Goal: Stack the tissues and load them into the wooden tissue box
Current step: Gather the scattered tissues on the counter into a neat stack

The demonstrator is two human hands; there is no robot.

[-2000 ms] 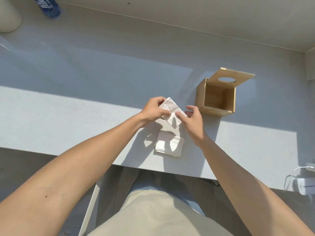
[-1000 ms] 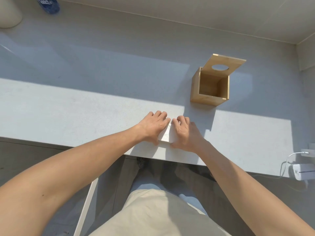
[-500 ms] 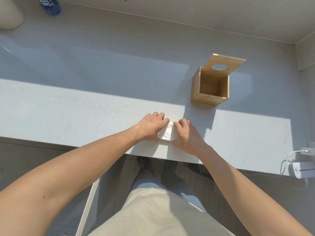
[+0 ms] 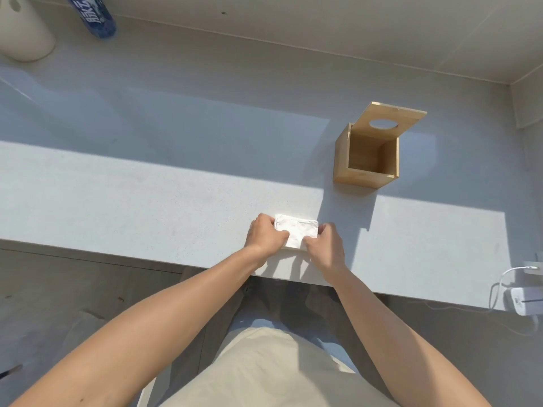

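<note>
A white stack of tissues [image 4: 296, 230] lies near the front edge of the grey table [image 4: 147, 195]. My left hand [image 4: 266, 234] grips its left side and my right hand [image 4: 326, 245] grips its right side, fingers curled under the edges. The wooden tissue box [image 4: 365, 155] stands farther back and to the right, apart from the hands. Its lid [image 4: 390, 118], with an oval hole, is swung up and the inside shows nothing in it.
A blue bottle [image 4: 94, 16] and a white rounded container [image 4: 23, 33] stand at the far left corner. A white charger with cable [image 4: 526, 301] sits past the table's right front edge. A wall runs behind the table.
Two seconds ago both hands held one tissue above the stack. They then pressed flat on the stack, and now they have shifted to its two sides and grip it.
</note>
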